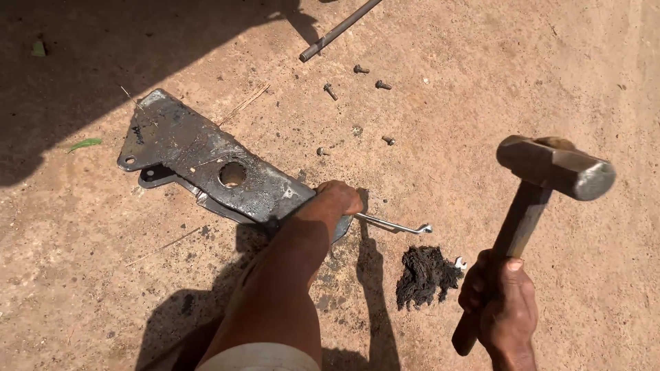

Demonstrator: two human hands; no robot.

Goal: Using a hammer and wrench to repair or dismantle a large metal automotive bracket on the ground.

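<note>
The right hand had its grip wrapped tight around the wooden handle of a raised hammer. The left hand was closed on the near end of a greasy steel plate lying on the dirt ground, just beside a thin wrench.

No packages, labels, signs or screens visible anywhere in view.

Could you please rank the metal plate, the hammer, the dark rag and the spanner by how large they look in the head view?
1. metal plate
2. hammer, though it is raised nearer the camera, so unsure
3. dark rag
4. spanner, partly hidden
</note>
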